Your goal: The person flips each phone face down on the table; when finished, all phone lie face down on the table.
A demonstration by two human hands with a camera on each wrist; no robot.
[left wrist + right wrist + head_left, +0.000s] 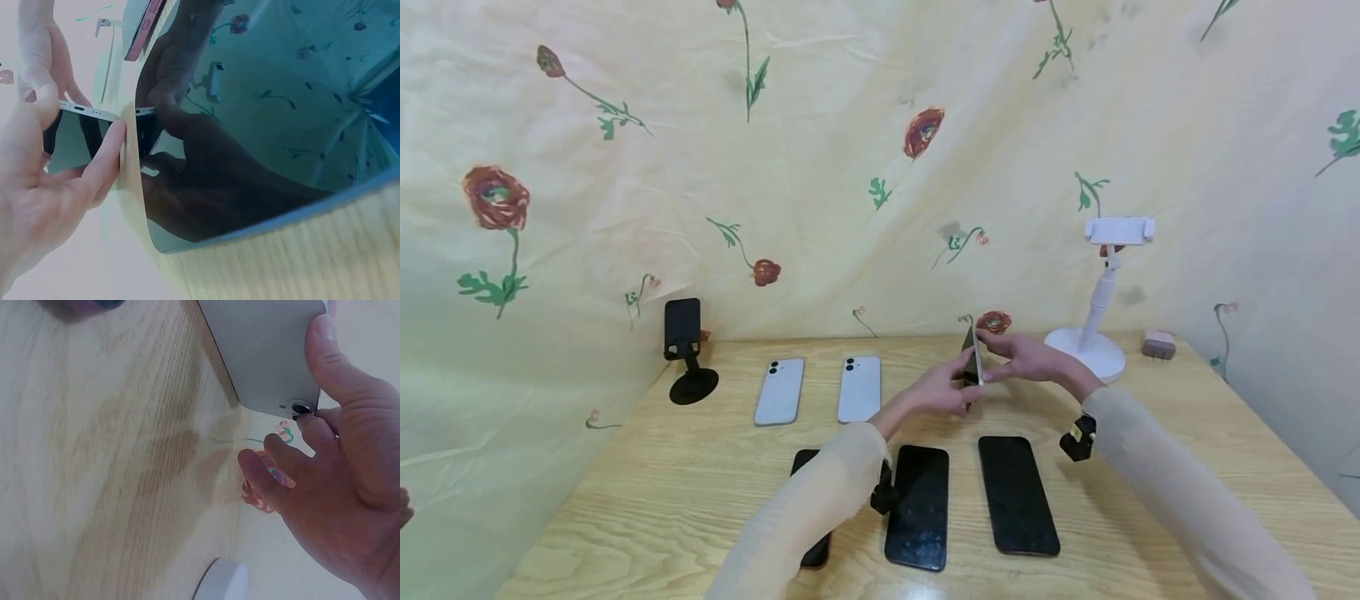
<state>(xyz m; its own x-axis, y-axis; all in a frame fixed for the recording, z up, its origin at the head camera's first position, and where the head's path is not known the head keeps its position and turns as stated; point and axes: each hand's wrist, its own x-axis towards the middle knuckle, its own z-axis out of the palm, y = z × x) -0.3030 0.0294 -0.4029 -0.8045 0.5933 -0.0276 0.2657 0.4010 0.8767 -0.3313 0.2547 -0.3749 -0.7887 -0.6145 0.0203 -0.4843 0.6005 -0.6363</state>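
In the head view, the held phone (972,348) stands nearly on edge just right of the middle of the frame, its dark face turned left. The left hand (936,390) has its grip clamped on the phone's near end; the right hand (1033,357) pinches it from the right. Left of them lie one pale phone (780,393) and a second pale phone (860,392), lens side up. Across the lower middle, three dark phones (921,508) rest on the tabletop (647,517), the leftmost partly hidden by the left sleeve (820,500). A black stand (682,325) is at left; at right, a white stand (1102,296) with a small plug block (1158,344) beside it. A floral cloth (827,167) hangs behind.

In the left wrist view, thumb and fingers hold the held phone at left, its port edge showing; a glossy dark screen (300,125) fills the right.

In the right wrist view, the held phone's grey back reaches in from the top, with the right thumb on its side edge and a fingertip beside the camera lens (301,409).
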